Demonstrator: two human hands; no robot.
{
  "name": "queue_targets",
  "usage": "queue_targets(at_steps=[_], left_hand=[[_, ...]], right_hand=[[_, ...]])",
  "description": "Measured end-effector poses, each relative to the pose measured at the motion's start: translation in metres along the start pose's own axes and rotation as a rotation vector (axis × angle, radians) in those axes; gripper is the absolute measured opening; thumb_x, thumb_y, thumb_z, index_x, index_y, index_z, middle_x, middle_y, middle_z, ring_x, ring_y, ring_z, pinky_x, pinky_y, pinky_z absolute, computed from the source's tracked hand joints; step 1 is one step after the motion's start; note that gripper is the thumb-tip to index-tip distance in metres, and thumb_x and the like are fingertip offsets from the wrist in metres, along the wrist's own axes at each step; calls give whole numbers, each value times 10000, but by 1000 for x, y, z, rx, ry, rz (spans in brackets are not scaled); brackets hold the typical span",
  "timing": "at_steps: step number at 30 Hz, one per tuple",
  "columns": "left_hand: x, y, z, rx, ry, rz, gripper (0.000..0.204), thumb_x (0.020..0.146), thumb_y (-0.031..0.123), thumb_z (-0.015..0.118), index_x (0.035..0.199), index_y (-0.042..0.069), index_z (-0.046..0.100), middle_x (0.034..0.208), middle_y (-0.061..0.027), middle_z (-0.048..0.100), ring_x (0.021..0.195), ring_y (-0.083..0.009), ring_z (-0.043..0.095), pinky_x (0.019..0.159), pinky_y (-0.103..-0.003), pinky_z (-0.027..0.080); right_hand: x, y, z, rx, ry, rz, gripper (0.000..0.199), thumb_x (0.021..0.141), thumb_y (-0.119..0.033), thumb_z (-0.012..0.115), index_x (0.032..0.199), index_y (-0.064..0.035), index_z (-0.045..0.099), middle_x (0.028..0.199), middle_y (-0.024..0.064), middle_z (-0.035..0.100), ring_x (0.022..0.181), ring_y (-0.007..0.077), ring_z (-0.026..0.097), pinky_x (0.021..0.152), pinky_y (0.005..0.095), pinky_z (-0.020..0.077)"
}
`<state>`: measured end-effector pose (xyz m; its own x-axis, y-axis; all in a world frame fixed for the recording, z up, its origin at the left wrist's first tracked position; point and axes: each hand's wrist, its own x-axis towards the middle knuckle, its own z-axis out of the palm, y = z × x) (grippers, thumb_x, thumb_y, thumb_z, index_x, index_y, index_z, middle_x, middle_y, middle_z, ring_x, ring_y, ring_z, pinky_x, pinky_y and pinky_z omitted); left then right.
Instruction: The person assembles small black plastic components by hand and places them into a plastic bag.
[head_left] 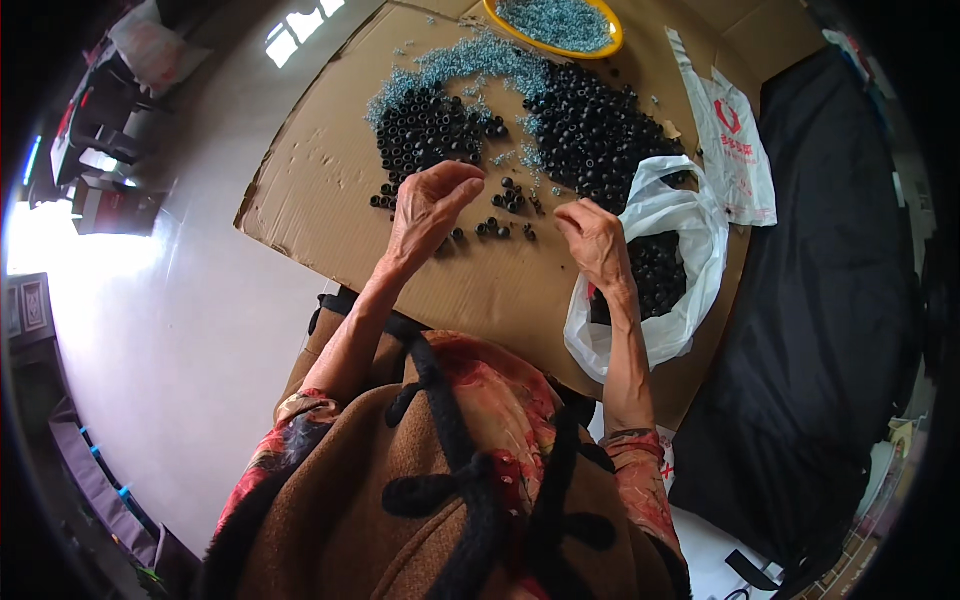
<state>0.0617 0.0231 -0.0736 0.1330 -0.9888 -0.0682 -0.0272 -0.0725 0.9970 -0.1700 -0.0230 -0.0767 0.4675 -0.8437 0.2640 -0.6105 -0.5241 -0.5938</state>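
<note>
Above the cardboard sheet [480, 285], my left hand [430, 212] is closed, with thumb and fingers drawn together. It hovers at the near edge of a group of small black round caps [425, 130], many with their hollow ends up. My right hand [597, 245] is also closed, fingertips pinched, beside a white plastic bag [590, 335] that holds more black pieces [657, 275]. Anything between the fingers of either hand is too small or hidden to make out. Between the hands lie several loose black caps [508, 198].
A large heap of black caps [605, 135] lies right of centre. Small silvery-blue metal pieces [480, 58] spread behind the caps, and more fill a yellow bowl [618, 40] at the far edge. A flat printed plastic bag [740, 150] and black cloth [800, 330] are at right.
</note>
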Motion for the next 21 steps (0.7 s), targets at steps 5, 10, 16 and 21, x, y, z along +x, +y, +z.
queue_targets(at_steps=[5, 10, 16, 21], left_hand=[[-4, 5, 5, 33, -25, 8, 246, 826, 223, 616, 946, 7, 630, 806, -32, 632, 741, -90, 557, 698, -234, 448], [-5, 6, 8, 82, -33, -9, 244, 819, 207, 620, 945, -1, 626, 812, -51, 642, 744, -97, 570, 695, -244, 458], [1, -9, 12, 398, -32, 155, 209, 765, 144, 643, 948, 45, 626, 833, -90, 626, 792, -182, 604, 718, -288, 472], [9, -24, 26, 830, -57, 375, 270, 701, 127, 642, 962, 63, 611, 898, -116, 560, 895, -300, 534, 762, -389, 447]], right_hand=[[-2, 6, 10, -11, -22, 47, 95, 747, -10, 581, 839, -10, 603, 756, 120, 591, 679, 264, 596, 608, 315, 473], [10, 1, 26, 13, 7, -12, 80, 744, -18, 563, 819, -18, 594, 750, 123, 588, 667, 285, 593, 586, 330, 473], [27, -6, 42, -63, 21, -68, 64, 761, -47, 547, 803, -38, 595, 739, 128, 594, 664, 310, 590, 578, 356, 473], [25, 11, 26, -118, 102, 38, 63, 778, -80, 532, 782, -59, 592, 730, 132, 598, 660, 329, 587, 574, 379, 473]])
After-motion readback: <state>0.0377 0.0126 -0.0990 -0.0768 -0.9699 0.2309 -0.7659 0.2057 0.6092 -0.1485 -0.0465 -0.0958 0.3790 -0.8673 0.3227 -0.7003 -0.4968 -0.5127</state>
